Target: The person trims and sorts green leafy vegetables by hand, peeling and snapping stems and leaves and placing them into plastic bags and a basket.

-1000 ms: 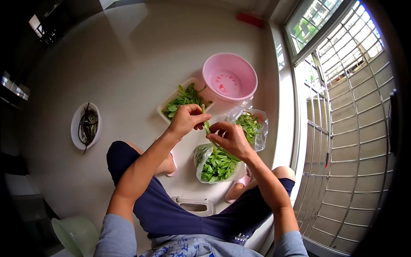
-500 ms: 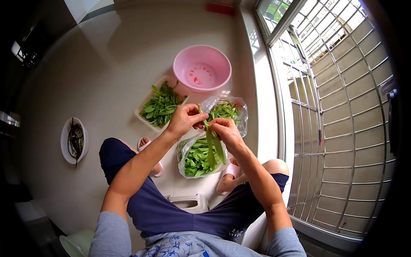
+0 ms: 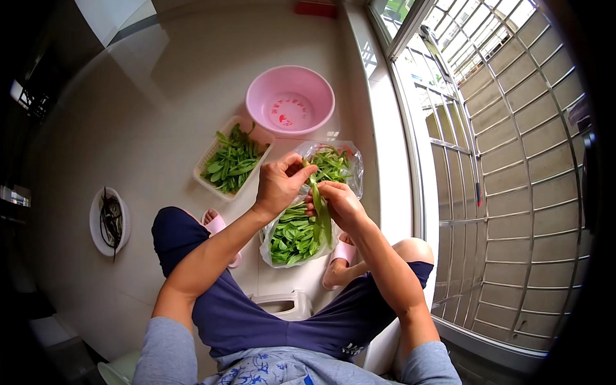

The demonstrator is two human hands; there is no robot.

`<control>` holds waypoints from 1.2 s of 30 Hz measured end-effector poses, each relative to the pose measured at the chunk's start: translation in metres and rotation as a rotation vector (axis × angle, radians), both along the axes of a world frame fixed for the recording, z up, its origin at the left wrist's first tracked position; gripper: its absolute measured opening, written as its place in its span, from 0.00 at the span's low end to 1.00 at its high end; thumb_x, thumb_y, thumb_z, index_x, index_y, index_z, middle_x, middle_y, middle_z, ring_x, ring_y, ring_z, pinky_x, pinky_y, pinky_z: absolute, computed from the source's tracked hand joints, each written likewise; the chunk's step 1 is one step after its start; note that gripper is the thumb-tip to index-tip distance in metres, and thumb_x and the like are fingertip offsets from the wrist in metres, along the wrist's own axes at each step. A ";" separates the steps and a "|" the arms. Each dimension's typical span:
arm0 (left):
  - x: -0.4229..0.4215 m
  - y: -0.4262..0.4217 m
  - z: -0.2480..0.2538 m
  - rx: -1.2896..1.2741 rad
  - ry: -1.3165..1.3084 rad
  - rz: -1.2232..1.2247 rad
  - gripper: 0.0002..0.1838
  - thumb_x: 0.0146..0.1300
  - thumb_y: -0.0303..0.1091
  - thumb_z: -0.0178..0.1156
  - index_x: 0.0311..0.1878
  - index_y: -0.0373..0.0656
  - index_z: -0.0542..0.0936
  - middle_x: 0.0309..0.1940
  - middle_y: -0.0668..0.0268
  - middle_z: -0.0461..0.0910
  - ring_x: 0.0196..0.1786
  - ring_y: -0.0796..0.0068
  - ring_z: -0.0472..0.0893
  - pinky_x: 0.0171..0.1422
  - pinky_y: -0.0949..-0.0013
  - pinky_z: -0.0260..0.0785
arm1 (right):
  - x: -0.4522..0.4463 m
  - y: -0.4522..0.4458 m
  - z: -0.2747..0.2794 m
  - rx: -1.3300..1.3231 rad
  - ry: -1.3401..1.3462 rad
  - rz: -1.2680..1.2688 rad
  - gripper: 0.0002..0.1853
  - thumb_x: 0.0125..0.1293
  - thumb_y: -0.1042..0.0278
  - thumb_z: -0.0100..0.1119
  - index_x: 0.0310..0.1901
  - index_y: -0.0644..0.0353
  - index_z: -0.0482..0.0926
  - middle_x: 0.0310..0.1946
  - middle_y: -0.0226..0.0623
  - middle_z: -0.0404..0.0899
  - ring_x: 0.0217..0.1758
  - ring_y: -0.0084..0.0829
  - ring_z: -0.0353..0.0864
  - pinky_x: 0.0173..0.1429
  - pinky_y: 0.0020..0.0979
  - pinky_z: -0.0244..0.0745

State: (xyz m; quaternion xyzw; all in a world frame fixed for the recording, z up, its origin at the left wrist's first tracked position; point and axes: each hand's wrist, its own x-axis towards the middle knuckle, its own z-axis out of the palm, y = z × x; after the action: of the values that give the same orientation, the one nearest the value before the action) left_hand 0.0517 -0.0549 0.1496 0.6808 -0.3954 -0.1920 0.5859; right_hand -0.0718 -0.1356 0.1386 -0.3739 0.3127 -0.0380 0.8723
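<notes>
Between my two hands hangs a leafy green vegetable stalk [image 3: 322, 221], its long leaves pointing down. My left hand [image 3: 282, 183] pinches its upper end. Just below, my right hand [image 3: 337, 202] grips the stalk with thumb and fingers. Under the hands sits a clear plastic bag of leafy greens [image 3: 292, 239]. Behind them lies a second plastic bag [image 3: 355, 168] with thin green pieces in it. Left of that, a pale rectangular basket [image 3: 204, 174] holds more green leaves [image 3: 232, 157].
A pink basin [image 3: 290, 99] with red print stands on the tiled floor beyond the basket. At the far left is a white oval basket [image 3: 97, 218] with dark, long pods or stems. A window ledge and metal grille [image 3: 507, 179] run along the right.
Both hands still hold the stalk, and my right hand sits slightly lower on it. The view has shifted a little, so the basin and baskets appear displaced.
</notes>
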 end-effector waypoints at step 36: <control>0.001 -0.048 -0.020 0.379 0.271 -0.415 0.22 0.56 0.44 0.51 0.48 0.38 0.67 0.38 0.66 0.72 0.42 0.79 0.70 0.46 0.76 0.61 | -0.047 -0.066 -0.017 0.268 -0.102 -0.535 0.13 0.56 0.74 0.47 0.43 0.69 0.64 0.37 0.46 0.71 0.37 0.35 0.74 0.43 0.32 0.74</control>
State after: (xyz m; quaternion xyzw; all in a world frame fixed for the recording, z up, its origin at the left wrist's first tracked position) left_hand 0.0523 -0.1028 0.1297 0.6509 -0.4013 -0.4671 0.4440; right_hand -0.1193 -0.2015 0.1213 -0.1574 0.3581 -0.2437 0.8875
